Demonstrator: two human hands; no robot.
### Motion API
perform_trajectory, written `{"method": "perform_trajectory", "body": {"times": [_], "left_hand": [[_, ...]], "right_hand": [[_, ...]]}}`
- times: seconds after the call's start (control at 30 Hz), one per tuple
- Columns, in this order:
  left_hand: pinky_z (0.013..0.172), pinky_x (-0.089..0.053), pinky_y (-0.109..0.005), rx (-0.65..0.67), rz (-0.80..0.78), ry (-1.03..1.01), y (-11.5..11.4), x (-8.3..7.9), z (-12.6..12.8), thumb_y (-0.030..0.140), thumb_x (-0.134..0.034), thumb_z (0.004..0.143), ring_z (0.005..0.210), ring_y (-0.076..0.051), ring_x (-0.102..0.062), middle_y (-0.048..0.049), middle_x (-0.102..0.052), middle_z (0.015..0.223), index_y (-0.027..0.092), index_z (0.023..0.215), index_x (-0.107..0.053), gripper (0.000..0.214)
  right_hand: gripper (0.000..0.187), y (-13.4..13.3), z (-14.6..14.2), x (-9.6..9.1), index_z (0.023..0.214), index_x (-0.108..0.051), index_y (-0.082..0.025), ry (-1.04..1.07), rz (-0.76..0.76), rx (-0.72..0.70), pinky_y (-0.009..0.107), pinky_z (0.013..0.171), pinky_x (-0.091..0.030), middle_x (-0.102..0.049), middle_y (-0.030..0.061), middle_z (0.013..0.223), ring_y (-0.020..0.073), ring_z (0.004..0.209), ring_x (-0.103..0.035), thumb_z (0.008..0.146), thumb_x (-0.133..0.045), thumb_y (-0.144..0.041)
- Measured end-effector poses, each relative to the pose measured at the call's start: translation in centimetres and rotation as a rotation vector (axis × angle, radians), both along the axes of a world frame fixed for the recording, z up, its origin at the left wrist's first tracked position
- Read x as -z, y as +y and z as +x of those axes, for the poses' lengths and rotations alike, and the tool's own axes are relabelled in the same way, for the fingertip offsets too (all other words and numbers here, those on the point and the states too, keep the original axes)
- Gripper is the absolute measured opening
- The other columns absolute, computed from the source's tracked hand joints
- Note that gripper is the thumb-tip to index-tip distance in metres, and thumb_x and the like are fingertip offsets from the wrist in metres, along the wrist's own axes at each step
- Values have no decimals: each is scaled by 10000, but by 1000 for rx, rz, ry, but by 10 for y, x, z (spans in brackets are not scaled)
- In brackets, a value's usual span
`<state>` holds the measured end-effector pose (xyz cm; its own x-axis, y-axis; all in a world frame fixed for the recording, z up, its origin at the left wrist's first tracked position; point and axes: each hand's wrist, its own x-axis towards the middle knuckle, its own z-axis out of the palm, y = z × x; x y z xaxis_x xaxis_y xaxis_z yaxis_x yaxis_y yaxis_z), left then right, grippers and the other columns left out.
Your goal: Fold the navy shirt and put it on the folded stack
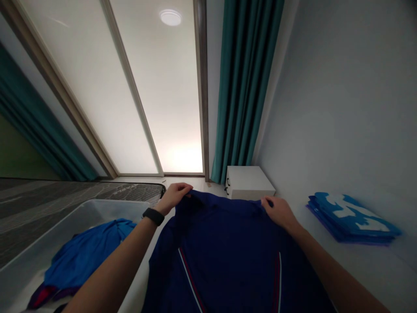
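A dark navy garment with thin red and white stripes lies spread in front of me on a white surface. My left hand is closed on the garment's far left edge; a black band sits on that wrist. My right hand is closed on the far right edge of the same garment. Both arms reach forward over the cloth.
A pale plastic bin on the left holds a bright blue garment. A stack of folded blue and white clothes lies at the right. A small white cabinet, teal curtains and a frosted sliding door stand beyond.
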<state>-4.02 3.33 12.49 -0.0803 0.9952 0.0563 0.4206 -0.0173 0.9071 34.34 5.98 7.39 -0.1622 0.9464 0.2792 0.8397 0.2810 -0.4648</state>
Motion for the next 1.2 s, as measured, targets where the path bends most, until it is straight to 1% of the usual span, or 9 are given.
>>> {"method": "perform_trajectory", "body": {"times": [0.2, 0.43, 0.57, 0.7, 0.77, 0.83, 0.97, 1.07, 1.2], "left_hand": [[657, -480, -287, 139, -53, 58, -15, 24, 22, 446, -562, 777, 648, -182, -642, -37, -715, 742, 154, 886, -732, 355], [720, -498, -298, 348, 6, 153, -26, 46, 38, 369, -505, 840, 745, -203, -656, -25, -715, 813, 247, 916, -713, 252], [914, -469, -316, 448, 40, 163, -33, 45, 33, 341, -520, 852, 984, -231, -651, -22, -723, 1051, 281, 1044, -701, 271], [862, -499, -307, 359, 30, 210, -27, 38, 5, 359, -423, 900, 900, -194, -675, -23, -735, 944, 259, 1227, -596, 383], [846, -497, -316, 223, 45, 433, -22, 40, -14, 339, -391, 901, 899, -195, -666, -56, -715, 961, 204, 1269, -559, 427], [880, -479, -335, 224, -10, 722, -20, 44, -30, 343, -492, 840, 1000, -219, -639, -92, -674, 1095, 180, 1305, -523, 493], [887, -453, -369, 279, -44, 860, -19, 56, -45, 395, -681, 715, 1035, -280, -621, -84, -676, 1049, 215, 1146, -626, 470], [790, -452, -315, 263, -20, 906, -16, 58, -44, 380, -536, 860, 891, -231, -654, -50, -686, 902, 229, 929, -652, 203], [719, -432, -300, 140, 29, 945, -11, 57, -43, 385, -363, 971, 822, -227, -657, -73, -681, 872, 217, 1025, -573, 275]], "right_hand": [[236, -27, -99, -25, 882, -638, -204, -278, 15, -267, 273, 713, -392, -690, 66, 885, 197, 832, -630, 942, -433, -305], [266, -39, -163, -5, 1037, -590, -215, -298, 11, -337, 294, 725, -421, -675, 60, 1006, 224, 958, -618, 887, -575, -433], [137, -38, -167, 4, 1018, -587, -228, -296, 2, -357, 276, 697, -404, -681, 46, 991, 200, 935, -626, 932, -497, -286], [139, -28, -161, 8, 998, -590, -243, -210, -11, -296, 268, 663, -380, -690, 32, 964, 196, 893, -637, 930, -469, -242], [138, -21, -155, 11, 1003, -588, -246, -134, -15, -227, 269, 652, -374, -693, 28, 949, 195, 846, -639, 925, -476, -256], [148, -14, -149, 13, 1011, -585, -244, -49, -4, -170, 273, 653, -378, -693, 28, 916, 191, 788, -633, 929, -467, -276], [171, -7, -139, 15, 999, -581, -239, 102, 48, -149, 282, 660, -399, -682, 28, 856, 191, 721, -618, 932, -438, -305], [169, -7, -137, 15, 982, -580, -239, 172, 80, -164, 289, 678, -416, -680, 28, 854, 196, 719, -621, 919, -438, -307], [184, -8, -135, 19, 979, -578, -234, 236, 112, -169, 299, 683, -431, -681, 35, 847, 202, 714, -621, 911, -423, -305]]}}
